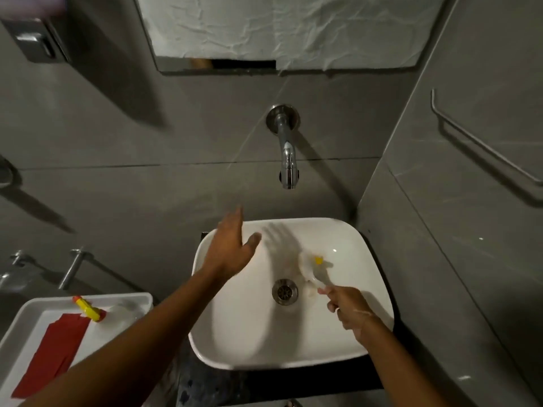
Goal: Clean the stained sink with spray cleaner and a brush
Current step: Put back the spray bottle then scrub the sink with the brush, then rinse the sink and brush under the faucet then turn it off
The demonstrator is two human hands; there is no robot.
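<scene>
A white rectangular sink [232, 333] sits on a dark counter, its metal drain [285, 291] in the middle of the basin. My right hand [348, 308] grips the handle of a white brush [311, 267] with a yellow spot; the brush head rests on the basin just above and right of the drain. My left hand [233, 245] hovers over the sink's back left rim, fingers spread and empty. A spray bottle with a yellow and orange nozzle [88, 309] lies in a white tray at the left.
A chrome wall faucet [288, 154] juts out above the sink. The white tray [32, 312] at the lower left also holds a red cloth [55, 348]. A towel bar [482, 142] runs along the right wall, and a dispenser [38, 39] hangs at the upper left.
</scene>
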